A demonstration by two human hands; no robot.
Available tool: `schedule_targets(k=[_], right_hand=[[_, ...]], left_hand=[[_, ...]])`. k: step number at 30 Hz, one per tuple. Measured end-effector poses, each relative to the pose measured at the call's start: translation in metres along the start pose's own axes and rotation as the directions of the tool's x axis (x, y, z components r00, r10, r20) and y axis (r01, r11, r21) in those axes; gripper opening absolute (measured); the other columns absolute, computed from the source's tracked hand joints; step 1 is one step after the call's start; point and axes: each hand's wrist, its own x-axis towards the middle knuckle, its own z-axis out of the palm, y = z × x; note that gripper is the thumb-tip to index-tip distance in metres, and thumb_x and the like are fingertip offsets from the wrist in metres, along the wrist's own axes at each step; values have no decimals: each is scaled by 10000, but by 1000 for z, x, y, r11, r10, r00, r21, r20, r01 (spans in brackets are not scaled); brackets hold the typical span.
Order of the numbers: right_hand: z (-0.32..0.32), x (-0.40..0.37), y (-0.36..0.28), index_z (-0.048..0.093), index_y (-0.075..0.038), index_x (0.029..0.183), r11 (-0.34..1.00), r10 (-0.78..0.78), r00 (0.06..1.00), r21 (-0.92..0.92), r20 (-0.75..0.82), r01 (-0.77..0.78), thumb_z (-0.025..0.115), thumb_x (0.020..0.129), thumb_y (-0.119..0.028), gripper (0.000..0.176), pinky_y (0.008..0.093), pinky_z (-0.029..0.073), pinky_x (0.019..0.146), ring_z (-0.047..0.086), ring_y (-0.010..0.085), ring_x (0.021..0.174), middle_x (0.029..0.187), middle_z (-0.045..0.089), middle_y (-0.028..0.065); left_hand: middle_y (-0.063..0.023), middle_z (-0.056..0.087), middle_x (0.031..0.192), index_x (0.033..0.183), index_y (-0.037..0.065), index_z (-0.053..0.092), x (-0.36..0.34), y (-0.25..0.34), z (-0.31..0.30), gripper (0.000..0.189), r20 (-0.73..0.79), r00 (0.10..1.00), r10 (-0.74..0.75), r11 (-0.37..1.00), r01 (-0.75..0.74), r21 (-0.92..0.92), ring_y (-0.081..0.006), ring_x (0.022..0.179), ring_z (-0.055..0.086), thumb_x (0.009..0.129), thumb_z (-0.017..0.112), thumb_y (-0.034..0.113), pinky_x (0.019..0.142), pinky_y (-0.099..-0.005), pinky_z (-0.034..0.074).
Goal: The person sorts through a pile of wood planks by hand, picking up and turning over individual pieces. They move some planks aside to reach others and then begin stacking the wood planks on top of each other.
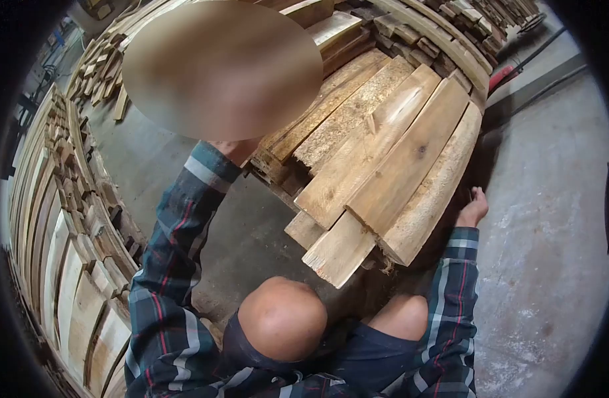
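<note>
A stack of rough wooden boards [410, 156] lies in front of my knees, its near ends uneven. My left hand [237, 151] reaches to the left side of the stack, close to a board edge. A blurred patch covers most of that hand, so its fingers are hidden. Down on the right side of the stack, my right hand [475, 208] is low beside the boards with its fingers curled. Whatever it grips, if anything, is lost in the shadow there. One short board [339, 251] juts out toward me from beneath the top layer.
Long stacked planks [72, 285] line the left side. More piled timber [437, 26] stands behind the boards at the back. Concrete floor [549, 219] stretches along the right, with a red object [500, 77] near the far pile. My bent knees [282, 318] are close to the stack.
</note>
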Motion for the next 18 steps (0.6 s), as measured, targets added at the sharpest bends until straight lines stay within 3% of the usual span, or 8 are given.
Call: schedule_targets(k=[6, 9, 12, 13, 14, 15, 16, 18], right_hand=[[22, 21, -47, 633, -95, 947, 958, -32, 981, 285, 194, -25, 597, 977, -184, 100, 342, 498, 828, 605, 188, 901, 936, 633, 42], [83, -32, -129, 651, -57, 1164, 985, -76, 972, 170, 225, 38, 540, 1006, -260, 280, 387, 372, 1054, 610, 200, 1065, 1120, 644, 49], [126, -94, -170, 570, 43, 1288, 813, -485, 561, 110, 670, 571, 454, 1041, -214, 375, 346, 394, 1087, 561, 234, 1219, 1288, 590, 115], [138, -101, -170, 573, 58, 1273, 901, -356, 557, 116, 750, 418, 501, 1022, -190, 360, 336, 372, 1118, 541, 223, 1246, 1347, 555, 123], [149, -111, -170, 608, 20, 1257, 759, -453, 363, 138, 814, 637, 538, 1003, -193, 338, 365, 360, 1130, 530, 252, 1272, 1364, 548, 129], [154, -120, -165, 641, -15, 1226, 556, -417, 302, -22, 857, 831, 572, 982, -240, 339, 399, 342, 1133, 515, 293, 1297, 1369, 562, 146], [159, -130, -161, 674, -51, 1195, 277, -377, 238, -136, 895, 951, 605, 961, -287, 340, 433, 325, 1137, 499, 334, 1323, 1375, 576, 164], [161, -127, -154, 688, -58, 1201, 202, -356, 224, -159, 907, 966, 586, 957, -416, 445, 457, 311, 1139, 498, 327, 1338, 1388, 583, 176]], left_hand=[[-101, 633, 1212, 1268, 203, 665, 5, -2, 12, 403, 24, 1000, 17, 983, -21, 182, -295, 1103, 577, 895, 722, 344, 909, -443, 433], [-97, 656, 1219, 1240, 206, 706, 2, -6, 7, 342, -11, 1000, 11, 997, -10, 81, -298, 1110, 596, 915, 712, 312, 952, -430, 454], [-106, 674, 1172, 1195, 106, 726, 11, 7, -13, 271, -70, 993, -91, 977, 75, -201, -208, 1052, 634, 966, 676, 242, 914, -322, 506], [-85, 700, 999, 1115, 93, 734, 12, 9, -13, 189, -192, 975, -110, 944, 42, -328, -224, 909, 640, 941, 668, 127, 814, -319, 512], [-72, 656, 923, 1039, 52, 709, 7, 9, -27, 126, -130, 976, -176, 941, 127, -315, -192, 833, 615, 953, 641, 112, 753, -312, 502], [-65, 597, 817, 933, 27, 651, -5, 4, -51, 132, 219, 951, -220, 925, 274, -264, -173, 730, 568, 967, 595, 141, 687, -317, 469], [-55, 545, 726, 839, 16, 587, -20, -18, -62, 209, 533, 798, -282, 837, 476, -270, -160, 677, 531, 957, 567, 187, 633, -304, 432], [-59, 591, 698, 777, 26, 576, -57, -51, -64, 269, 808, 505, -304, 691, 701, -178, -147, 612, 532, 934, 559, 244, 577, -312, 408]])
